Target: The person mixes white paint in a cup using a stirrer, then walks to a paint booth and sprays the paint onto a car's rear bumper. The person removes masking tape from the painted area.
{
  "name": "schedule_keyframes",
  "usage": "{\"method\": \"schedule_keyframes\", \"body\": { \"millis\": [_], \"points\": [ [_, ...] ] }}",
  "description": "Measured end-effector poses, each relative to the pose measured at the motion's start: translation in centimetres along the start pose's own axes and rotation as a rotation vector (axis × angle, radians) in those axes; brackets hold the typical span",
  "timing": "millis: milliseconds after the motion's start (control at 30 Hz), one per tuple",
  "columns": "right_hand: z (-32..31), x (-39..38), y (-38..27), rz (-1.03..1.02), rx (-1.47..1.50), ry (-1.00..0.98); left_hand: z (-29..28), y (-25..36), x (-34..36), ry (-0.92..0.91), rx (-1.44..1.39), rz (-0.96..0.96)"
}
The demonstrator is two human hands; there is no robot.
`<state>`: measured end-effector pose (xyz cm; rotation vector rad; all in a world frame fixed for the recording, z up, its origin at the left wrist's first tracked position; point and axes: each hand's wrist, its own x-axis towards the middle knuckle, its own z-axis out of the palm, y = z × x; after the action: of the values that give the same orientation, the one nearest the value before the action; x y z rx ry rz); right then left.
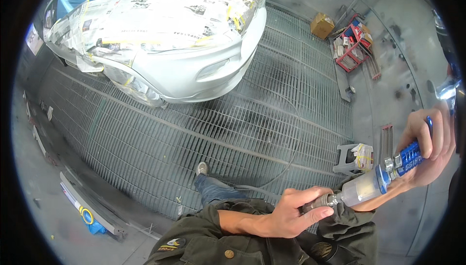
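My right hand [427,143] at the right edge is closed around the blue handle of a spray gun [410,158], whose shiny upper part runs out toward the frame's rim. A clear cylindrical inline filter [359,189] with a blue collar is joined beneath the handle. My left hand [296,216] is closed around a metal hose coupler [319,202] at the filter's lower end, with the thumb lying along it. The grey hose [259,191] runs from that area across the floor grating.
A white car [213,85] masked with paper and blue film stands ahead on floor grating [242,134]. At right are a cardboard box [321,25], a red cart [349,61] and a grey stool [344,158]. A panel with tape rolls [87,215] lies at lower left.
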<state>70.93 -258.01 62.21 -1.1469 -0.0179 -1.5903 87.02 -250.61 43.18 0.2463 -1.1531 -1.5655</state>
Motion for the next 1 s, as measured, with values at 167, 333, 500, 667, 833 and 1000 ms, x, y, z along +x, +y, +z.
{"method": "schedule_keyframes", "body": {
  "millis": [167,333,500,667,833,1000],
  "points": [
    [-0.5,-2.4,1.2,-0.120,-0.313,0.225,-2.3,-3.9,1.3,-0.019,0.158,0.093],
    [-2.3,-6.4,2.5,-0.262,-0.920,0.760,-2.8,-8.2,-0.1,-0.225,0.070,-0.138],
    [-7.9,-13.0,0.4,-0.047,-0.651,0.610,-2.3,-14.0,-3.7,-0.541,-0.449,-0.805],
    [-11.4,-20.1,1.4,0.042,-0.835,1.039,-2.3,-15.4,-1.5,-0.539,0.103,-0.622],
    [-13.1,-24.3,3.1,0.145,-0.832,1.205,-2.5,-17.3,0.2,-0.772,0.222,-0.678],
    [-13.0,-24.7,3.0,0.152,-0.790,1.260,-1.8,-19.3,0.5,-0.749,0.164,-0.632]
  ]
}}
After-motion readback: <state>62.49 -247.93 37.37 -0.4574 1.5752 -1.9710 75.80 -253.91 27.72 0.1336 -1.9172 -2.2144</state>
